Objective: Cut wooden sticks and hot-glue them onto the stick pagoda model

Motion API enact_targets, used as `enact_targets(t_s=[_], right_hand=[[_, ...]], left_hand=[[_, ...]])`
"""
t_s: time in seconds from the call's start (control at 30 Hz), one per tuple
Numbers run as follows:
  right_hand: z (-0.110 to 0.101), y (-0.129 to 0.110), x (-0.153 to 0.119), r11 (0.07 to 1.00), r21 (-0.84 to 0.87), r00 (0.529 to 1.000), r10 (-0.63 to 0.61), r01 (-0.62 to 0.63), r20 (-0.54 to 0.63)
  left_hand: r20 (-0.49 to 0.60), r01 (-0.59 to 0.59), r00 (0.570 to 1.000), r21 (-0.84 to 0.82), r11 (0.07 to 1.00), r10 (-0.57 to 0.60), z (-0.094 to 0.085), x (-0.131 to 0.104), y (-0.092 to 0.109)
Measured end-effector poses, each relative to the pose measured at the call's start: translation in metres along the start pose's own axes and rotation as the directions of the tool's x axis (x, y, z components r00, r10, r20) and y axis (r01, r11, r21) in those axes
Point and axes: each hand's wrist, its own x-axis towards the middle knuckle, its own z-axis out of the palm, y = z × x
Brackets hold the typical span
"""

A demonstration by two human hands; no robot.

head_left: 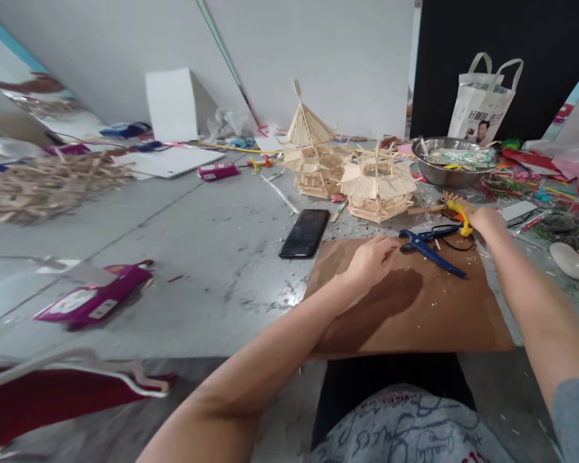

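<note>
Far left: loose stick heap [53, 186], seemingly parked as stock, away from the arms. Nearer edge, 1 purple pack [99, 299] on the table [197, 231]. Phone [305, 233] flat beside the sheet's back left corner, probably there to be glanced at without crowding the hands.

Behind, 2 stick models, upright: tall model [313, 154] with peaked roof, then low model [379, 186], open-topped. Both stand beyond the sheet, perhaps to spare them elbow knocks.

Left hand [372, 258] over the brown sheet [444, 321]; thumb and fingertips pressed together. Anything pinched there is too small to tell. Sheet likely catches scraps; pale bits lie on it.

Blue cutter [427, 249] rests on the sheet between the hands, in easy reach of either. Steel bowl [451, 177] behind, wrapped bits inside; its rim would keep them together.

Right hand [487, 224] at the yellow tool [464, 222], near short sticks [453, 198]. Fingers partly hidden; cannot tell whether they grip or only touch.
</note>
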Motion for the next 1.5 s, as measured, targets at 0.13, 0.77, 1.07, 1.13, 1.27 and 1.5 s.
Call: enact_targets(t_s=[0.13, 0.77, 1.07, 1.13, 1.27, 1.5], right_hand=[[-0.006, -0.061, -0.011, 0.998, -0.062, 0.984, -0.033, 0.023, -0.175], [-0.031, -0.26, -0.063, 0.425, 0.68, 0.765, -0.556, 0.597, -0.324], [0.011, -0.164, -0.071, 0.73, 0.081, 0.704, -0.677, 0.678, 0.213], [0.023, -0.12, -0.08, 0.713, -0.281, 0.744, -0.492, 0.642, 0.451], [0.045, -0.056, -0.098, 0.499, -0.647, 0.802, -0.191, 0.576, 0.567], [0.055, -0.024, -0.102, 0.375, -0.737, 0.823, -0.16, 0.562, 0.546]], left_hand=[[0.086, 0.38, 0.896, -0.654, 0.654, -0.436, 0.019, 0.011, 0.037], [0.82, 0.692, 0.571, -0.451, -0.564, 0.045, 0.089, 0.02, 0.162], [0.695, 0.049, 0.665, -0.404, 0.913, 0.272, 0.032, -0.001, 0.08], [0.527, -0.157, 0.832, -0.071, 0.985, 0.171, 0.014, 0.001, 0.044], [0.134, -0.053, 0.991, 0.181, 0.982, 0.029, -0.007, 0.009, -0.023], [-0.417, 0.436, 0.77, -0.209, 0.875, -0.483, -0.037, 0.054, -0.103]])
